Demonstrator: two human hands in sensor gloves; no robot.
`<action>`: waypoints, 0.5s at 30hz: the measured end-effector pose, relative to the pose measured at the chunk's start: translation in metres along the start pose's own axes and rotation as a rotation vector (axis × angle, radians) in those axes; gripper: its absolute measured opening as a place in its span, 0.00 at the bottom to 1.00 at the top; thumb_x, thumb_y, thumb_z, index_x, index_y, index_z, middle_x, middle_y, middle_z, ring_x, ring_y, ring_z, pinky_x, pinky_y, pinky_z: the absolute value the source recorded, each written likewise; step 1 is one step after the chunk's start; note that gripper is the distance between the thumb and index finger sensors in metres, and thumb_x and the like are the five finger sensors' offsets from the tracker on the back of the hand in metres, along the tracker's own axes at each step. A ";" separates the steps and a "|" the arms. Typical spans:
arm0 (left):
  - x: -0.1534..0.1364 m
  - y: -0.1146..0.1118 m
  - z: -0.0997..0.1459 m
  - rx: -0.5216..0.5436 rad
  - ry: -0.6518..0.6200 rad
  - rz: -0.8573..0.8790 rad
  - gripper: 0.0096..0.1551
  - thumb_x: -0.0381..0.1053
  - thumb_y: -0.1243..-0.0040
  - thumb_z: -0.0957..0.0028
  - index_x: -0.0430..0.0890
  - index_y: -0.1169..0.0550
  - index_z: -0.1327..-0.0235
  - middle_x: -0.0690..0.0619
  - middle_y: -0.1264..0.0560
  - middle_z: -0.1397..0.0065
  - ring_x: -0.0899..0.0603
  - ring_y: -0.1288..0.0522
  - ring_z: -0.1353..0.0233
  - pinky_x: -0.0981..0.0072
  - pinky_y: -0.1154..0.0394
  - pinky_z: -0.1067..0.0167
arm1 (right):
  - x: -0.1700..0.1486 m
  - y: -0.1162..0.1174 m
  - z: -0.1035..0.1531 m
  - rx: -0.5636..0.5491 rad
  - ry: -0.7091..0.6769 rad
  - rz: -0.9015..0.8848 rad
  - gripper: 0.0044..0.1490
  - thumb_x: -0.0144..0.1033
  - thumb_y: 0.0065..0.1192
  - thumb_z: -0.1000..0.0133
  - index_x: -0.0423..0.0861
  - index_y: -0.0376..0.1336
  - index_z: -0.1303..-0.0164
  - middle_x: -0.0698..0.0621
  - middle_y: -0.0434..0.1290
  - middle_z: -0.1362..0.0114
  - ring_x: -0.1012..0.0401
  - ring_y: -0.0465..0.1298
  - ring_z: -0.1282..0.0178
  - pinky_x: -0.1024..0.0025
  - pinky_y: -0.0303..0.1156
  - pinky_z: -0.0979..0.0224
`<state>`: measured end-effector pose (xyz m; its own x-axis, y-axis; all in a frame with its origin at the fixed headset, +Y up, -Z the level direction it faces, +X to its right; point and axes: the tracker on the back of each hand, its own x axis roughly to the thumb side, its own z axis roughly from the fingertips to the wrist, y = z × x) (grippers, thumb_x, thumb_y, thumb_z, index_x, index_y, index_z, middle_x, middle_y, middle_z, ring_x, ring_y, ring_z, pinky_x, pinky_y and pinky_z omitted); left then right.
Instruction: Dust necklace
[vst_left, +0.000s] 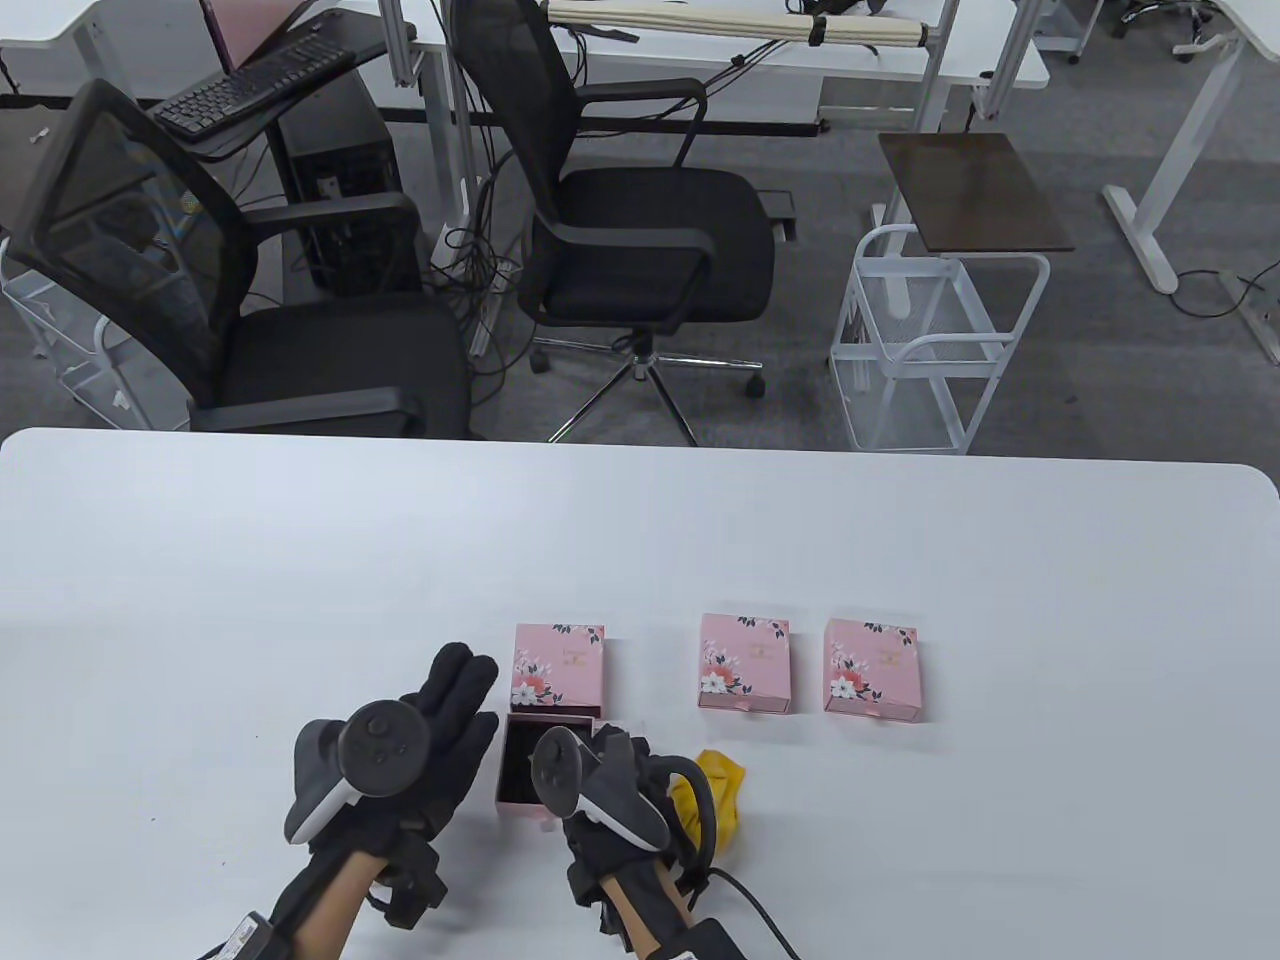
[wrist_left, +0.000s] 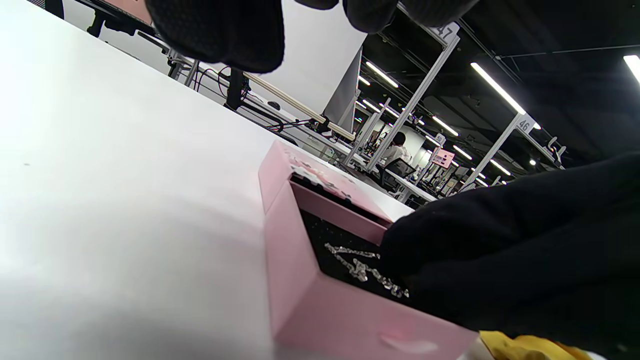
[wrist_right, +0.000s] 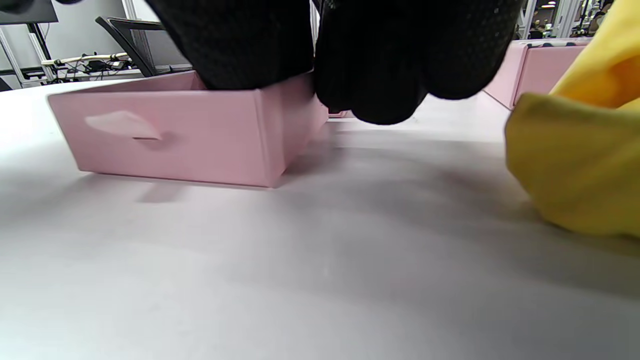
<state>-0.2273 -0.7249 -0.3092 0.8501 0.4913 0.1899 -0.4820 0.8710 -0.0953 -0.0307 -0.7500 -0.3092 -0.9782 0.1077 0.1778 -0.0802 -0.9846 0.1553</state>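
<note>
- The necklace (wrist_left: 362, 265), a fine silvery chain, lies on the black lining of an open pink drawer tray (vst_left: 520, 765) at lower centre of the table view, just below its floral pink sleeve (vst_left: 558, 668).
- The right hand (vst_left: 612, 775) reaches into the tray from the right; in the left wrist view its gloved fingers (wrist_left: 475, 250) rest over the chain's right end. Whether they pinch the chain is hidden, so I cannot tell its grip.
- The left hand (vst_left: 440, 735) lies just left of the tray with fingers straight and relaxed, holding nothing.
- A yellow cloth (vst_left: 715, 790) sits crumpled on the table (vst_left: 900, 560) just right of the right hand, not in use.
- Two more closed floral boxes (vst_left: 745, 676) (vst_left: 870, 668) stand in a row to the right.
- Judged step: taking the necklace out of the tray; the dusting itself looks not yet begun.
- Next move likely calls for a delicate pinch on the thin chain, a slow lift to avoid tangling, the left hand steadying the light tray, then the cloth.
</note>
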 end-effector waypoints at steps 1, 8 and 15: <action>0.000 0.000 0.000 0.001 0.000 0.001 0.33 0.60 0.58 0.33 0.57 0.45 0.14 0.54 0.55 0.09 0.37 0.37 0.22 0.44 0.34 0.28 | 0.001 0.000 0.000 -0.007 0.008 0.001 0.29 0.33 0.68 0.33 0.39 0.63 0.23 0.31 0.67 0.24 0.38 0.73 0.34 0.45 0.71 0.33; -0.001 0.000 0.000 0.008 -0.003 0.006 0.33 0.60 0.58 0.33 0.57 0.45 0.14 0.54 0.55 0.09 0.37 0.37 0.23 0.44 0.33 0.29 | 0.008 0.003 -0.003 -0.041 0.024 0.067 0.27 0.33 0.71 0.34 0.39 0.66 0.27 0.31 0.69 0.26 0.38 0.75 0.36 0.45 0.72 0.34; -0.002 0.001 0.000 0.014 -0.001 0.021 0.34 0.61 0.58 0.33 0.57 0.45 0.14 0.54 0.54 0.09 0.37 0.36 0.23 0.45 0.33 0.29 | 0.012 0.005 -0.005 -0.042 0.020 0.103 0.23 0.33 0.70 0.34 0.40 0.67 0.31 0.31 0.68 0.25 0.37 0.74 0.35 0.44 0.71 0.33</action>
<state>-0.2292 -0.7251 -0.3098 0.8396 0.5091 0.1894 -0.5023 0.8604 -0.0860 -0.0433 -0.7541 -0.3109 -0.9852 0.0032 0.1716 0.0135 -0.9953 0.0962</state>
